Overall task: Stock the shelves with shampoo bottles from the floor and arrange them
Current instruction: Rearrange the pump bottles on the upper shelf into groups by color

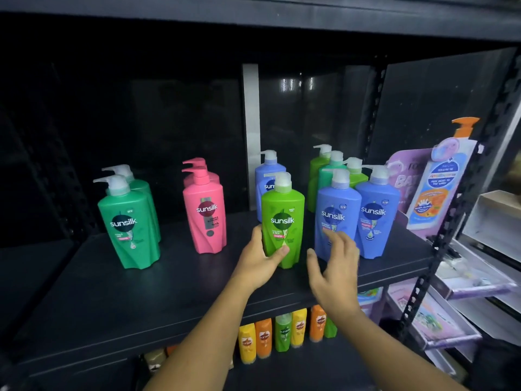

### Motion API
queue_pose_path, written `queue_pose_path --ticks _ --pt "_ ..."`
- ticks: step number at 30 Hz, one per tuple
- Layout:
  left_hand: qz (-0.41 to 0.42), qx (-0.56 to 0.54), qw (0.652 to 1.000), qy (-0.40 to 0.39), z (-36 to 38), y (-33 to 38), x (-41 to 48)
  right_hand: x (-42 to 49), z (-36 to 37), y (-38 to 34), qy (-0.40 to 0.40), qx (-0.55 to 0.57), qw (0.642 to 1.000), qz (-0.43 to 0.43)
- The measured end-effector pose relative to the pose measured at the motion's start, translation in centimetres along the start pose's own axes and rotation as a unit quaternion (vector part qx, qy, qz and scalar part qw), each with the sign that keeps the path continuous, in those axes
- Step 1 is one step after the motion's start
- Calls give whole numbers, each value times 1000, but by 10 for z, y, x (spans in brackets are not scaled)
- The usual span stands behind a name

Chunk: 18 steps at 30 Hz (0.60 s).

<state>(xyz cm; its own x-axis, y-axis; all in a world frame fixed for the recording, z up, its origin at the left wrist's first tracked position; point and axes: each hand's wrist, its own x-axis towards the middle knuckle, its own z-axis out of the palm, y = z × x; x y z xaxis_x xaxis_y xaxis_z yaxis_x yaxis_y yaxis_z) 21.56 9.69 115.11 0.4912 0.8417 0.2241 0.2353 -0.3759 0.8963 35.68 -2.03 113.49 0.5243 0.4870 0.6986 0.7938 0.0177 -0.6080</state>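
Note:
A lime green pump bottle (283, 218) stands upright on the dark shelf (180, 280). My left hand (259, 261) grips its lower left side, thumb across the front. My right hand (337, 266) hovers with fingers spread just right of it, in front of a blue bottle (337, 210), holding nothing. A second blue bottle (376, 213) stands to the right, another blue one (267, 176) behind. Several green bottles (331, 170) cluster at the back. Two pink bottles (204, 210) stand mid-shelf, two teal green bottles (128, 221) at the left.
A purple cardboard display with an orange-pump bottle picture (439, 184) leans at the shelf's right end. Small yellow, orange and green bottles (282, 333) line the shelf below. A perforated black upright (448, 230) borders the right side; boxed goods (485, 283) lie beyond.

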Motion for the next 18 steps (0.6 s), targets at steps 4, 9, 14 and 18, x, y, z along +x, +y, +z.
queue_pose_path --ticks 4,9,14,18 --pt "-5 11 1000 16 -1 5 -3 11 -4 8 41 -13 992 121" --pt "-22 13 999 40 -3 9 -6 27 -5 22 11 44 981 190" --pt "-40 17 996 84 -9 7 -11 40 7 17 -26 42 982 184" --pt "-50 23 993 101 -21 3 -12 49 25 7 -98 56 978 177"
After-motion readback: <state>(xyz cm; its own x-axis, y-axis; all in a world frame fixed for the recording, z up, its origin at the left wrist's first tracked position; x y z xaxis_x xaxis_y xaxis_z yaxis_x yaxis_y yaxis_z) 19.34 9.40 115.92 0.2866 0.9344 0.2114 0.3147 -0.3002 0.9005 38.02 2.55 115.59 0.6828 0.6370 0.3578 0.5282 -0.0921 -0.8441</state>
